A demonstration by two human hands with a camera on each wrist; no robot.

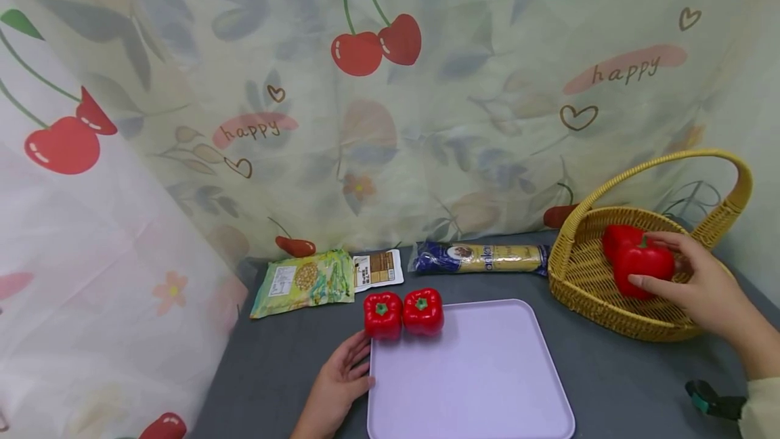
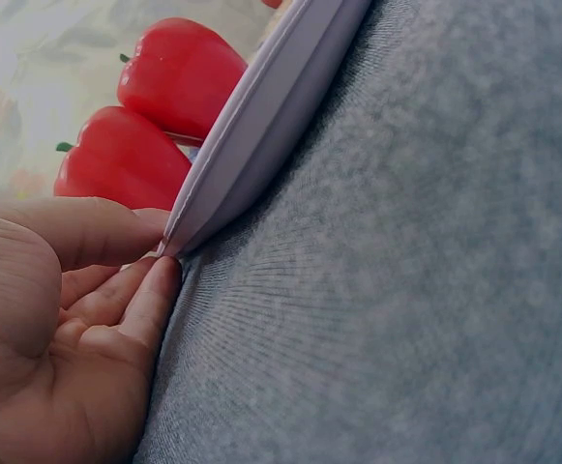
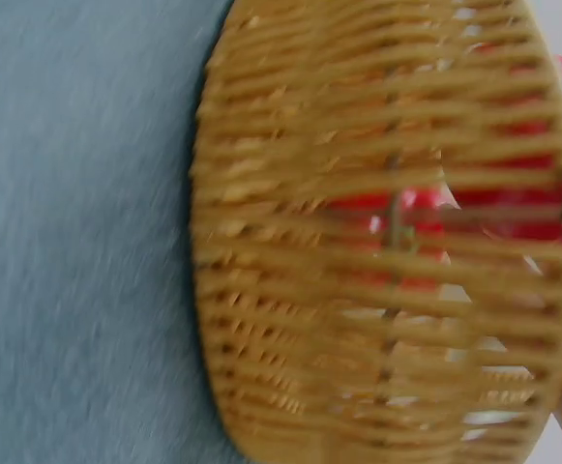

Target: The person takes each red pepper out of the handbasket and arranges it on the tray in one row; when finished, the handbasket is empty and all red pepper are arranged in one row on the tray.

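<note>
Nearest, the person's left hand (image 1: 338, 381) pinches the left edge of the lilac tray (image 1: 469, 378), thumb and fingertips meeting at its rim. Just beyond, at the tray's far-left corner, a first red pepper (image 1: 382, 317) and a second red pepper (image 1: 423, 314) stand side by side, stems up.

Out past the far-right corner, a wicker basket (image 1: 609, 314) stands near the right edge of the desk (image 1: 286, 351). Over its right rim the right hand (image 1: 701, 283) holds a third red pepper (image 1: 642, 269), thumb on the near side, fingers round the far one. That pepper lies to the right of the tray and a little farther off than its far edge, the basket's left rim between them; the left hand is well apart from it. It is blocky, with no marked long axis, stem upward; whether it touches the basket floor, one cannot tell. Behind it sits a fourth red pepper (image 1: 615, 239), partly hidden.

Farthest, a pasta pack (image 1: 481, 258) lies lengthwise along the desk's far edge.
</note>
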